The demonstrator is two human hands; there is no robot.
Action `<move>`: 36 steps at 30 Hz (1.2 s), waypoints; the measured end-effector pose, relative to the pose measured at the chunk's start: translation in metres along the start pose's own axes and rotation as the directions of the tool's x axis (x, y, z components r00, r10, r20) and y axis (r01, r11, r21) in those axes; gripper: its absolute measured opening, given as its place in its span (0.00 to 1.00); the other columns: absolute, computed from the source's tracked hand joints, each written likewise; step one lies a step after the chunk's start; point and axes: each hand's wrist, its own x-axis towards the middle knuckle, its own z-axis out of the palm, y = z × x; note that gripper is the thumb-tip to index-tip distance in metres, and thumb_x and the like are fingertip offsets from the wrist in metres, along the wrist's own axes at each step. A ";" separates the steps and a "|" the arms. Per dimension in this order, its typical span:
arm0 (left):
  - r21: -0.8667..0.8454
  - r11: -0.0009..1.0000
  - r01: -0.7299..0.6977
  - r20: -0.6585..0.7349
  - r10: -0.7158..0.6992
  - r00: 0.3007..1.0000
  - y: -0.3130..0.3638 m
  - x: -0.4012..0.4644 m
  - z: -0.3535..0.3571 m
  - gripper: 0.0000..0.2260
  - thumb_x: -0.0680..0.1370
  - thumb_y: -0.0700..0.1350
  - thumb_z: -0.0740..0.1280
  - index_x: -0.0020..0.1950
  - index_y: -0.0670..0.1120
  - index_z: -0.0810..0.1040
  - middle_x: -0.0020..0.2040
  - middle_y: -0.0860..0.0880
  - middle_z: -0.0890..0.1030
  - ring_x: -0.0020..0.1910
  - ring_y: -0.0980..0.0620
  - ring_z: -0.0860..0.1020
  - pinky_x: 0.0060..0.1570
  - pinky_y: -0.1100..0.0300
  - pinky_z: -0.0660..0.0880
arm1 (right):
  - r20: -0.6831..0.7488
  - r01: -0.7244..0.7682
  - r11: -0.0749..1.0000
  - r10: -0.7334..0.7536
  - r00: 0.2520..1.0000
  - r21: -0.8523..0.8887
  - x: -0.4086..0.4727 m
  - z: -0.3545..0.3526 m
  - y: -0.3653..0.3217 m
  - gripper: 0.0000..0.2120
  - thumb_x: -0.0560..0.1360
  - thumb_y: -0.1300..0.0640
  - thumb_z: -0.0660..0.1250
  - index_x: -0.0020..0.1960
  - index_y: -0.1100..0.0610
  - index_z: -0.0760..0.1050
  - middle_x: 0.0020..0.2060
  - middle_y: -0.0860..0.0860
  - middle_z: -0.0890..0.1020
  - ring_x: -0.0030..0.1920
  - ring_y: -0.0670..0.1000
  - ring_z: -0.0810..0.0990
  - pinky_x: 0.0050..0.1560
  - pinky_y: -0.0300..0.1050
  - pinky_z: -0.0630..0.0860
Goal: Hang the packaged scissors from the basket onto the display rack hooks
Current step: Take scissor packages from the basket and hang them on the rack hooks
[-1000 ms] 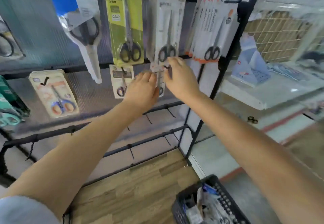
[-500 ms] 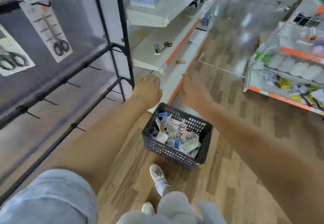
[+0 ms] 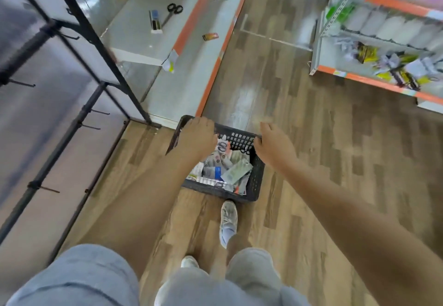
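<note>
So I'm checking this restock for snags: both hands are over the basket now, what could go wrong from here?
The packaged scissors lie jumbled and overlapping in the basket, so one pull may drag out others. The foot is right by the basket and could knock it. The left hand hides part of the pile.

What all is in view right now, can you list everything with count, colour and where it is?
basket: one, black, on the wood floor ahead of the feet
packaged scissors: a loose pile, count unclear, mixed colours, inside the basket
display rack: one, black bars, left side
rack hooks: several, black, bare, on the lower bars
loose scissors: one pair, black handles, on the white shelf at top
small box: one, white and dark, beside the loose scissors
goods shelf: one, white with orange edge, right side, blurred packets on it
shoes: two, light grey, below the basket
left hand: over the basket's left rim
right hand: at the basket's far right corner
</note>
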 end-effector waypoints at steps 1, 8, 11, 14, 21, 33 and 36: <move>0.016 1.000 0.004 0.009 -0.004 1.000 0.000 0.013 0.006 0.16 0.82 0.47 0.54 0.65 0.39 0.68 0.64 0.42 0.72 0.62 0.45 0.70 0.58 0.55 0.64 | 0.021 -0.004 1.000 0.004 1.000 -0.003 0.011 0.008 0.007 0.15 0.80 0.57 0.56 0.63 0.64 0.67 0.57 0.59 0.74 0.54 0.59 0.75 0.48 0.47 0.70; 0.162 0.987 -0.010 0.258 -0.032 0.966 -0.028 0.071 0.105 0.12 0.81 0.44 0.55 0.60 0.42 0.72 0.59 0.42 0.75 0.58 0.44 0.73 0.55 0.53 0.68 | 0.197 -0.098 0.993 0.084 0.977 0.059 0.060 0.090 0.051 0.17 0.80 0.58 0.56 0.66 0.63 0.66 0.61 0.59 0.73 0.57 0.59 0.74 0.53 0.50 0.71; 0.149 0.986 -0.069 0.388 0.006 0.922 -0.043 0.087 0.172 0.11 0.80 0.45 0.57 0.60 0.42 0.70 0.59 0.42 0.74 0.59 0.44 0.73 0.56 0.53 0.69 | 0.277 -0.174 0.981 0.143 0.950 0.088 0.071 0.151 0.062 0.14 0.79 0.59 0.56 0.62 0.62 0.69 0.57 0.58 0.74 0.54 0.59 0.75 0.48 0.50 0.71; 0.144 0.982 -0.120 0.504 0.031 0.863 -0.056 0.098 0.241 0.12 0.80 0.44 0.58 0.61 0.42 0.70 0.60 0.43 0.74 0.59 0.44 0.72 0.57 0.54 0.67 | 0.370 -0.236 0.966 0.181 0.911 0.107 0.073 0.214 0.067 0.16 0.79 0.59 0.57 0.66 0.62 0.67 0.58 0.56 0.74 0.57 0.57 0.75 0.52 0.50 0.71; -0.038 0.999 0.036 0.608 -0.005 0.794 -0.065 0.125 0.380 0.12 0.80 0.43 0.59 0.62 0.42 0.70 0.61 0.43 0.72 0.60 0.44 0.71 0.55 0.52 0.70 | 0.481 -0.232 0.969 0.166 0.861 0.080 0.094 0.346 0.097 0.19 0.79 0.60 0.58 0.69 0.60 0.65 0.64 0.55 0.72 0.62 0.55 0.72 0.58 0.47 0.68; -0.204 0.946 0.251 0.531 -0.109 0.840 -0.095 0.210 0.535 0.14 0.81 0.44 0.58 0.62 0.37 0.69 0.61 0.37 0.72 0.59 0.39 0.71 0.49 0.52 0.67 | 0.638 0.123 0.992 -0.081 0.766 -0.022 0.166 0.543 0.110 0.15 0.78 0.61 0.59 0.64 0.61 0.68 0.58 0.57 0.73 0.60 0.59 0.71 0.48 0.49 0.71; -0.308 0.884 0.353 0.495 -0.168 0.853 -0.101 0.237 0.553 0.15 0.81 0.44 0.58 0.62 0.37 0.71 0.61 0.37 0.73 0.58 0.40 0.72 0.53 0.52 0.70 | 0.622 0.236 0.971 -0.155 0.767 -0.049 0.176 0.568 0.105 0.12 0.76 0.62 0.63 0.60 0.60 0.70 0.56 0.56 0.73 0.57 0.58 0.72 0.42 0.47 0.68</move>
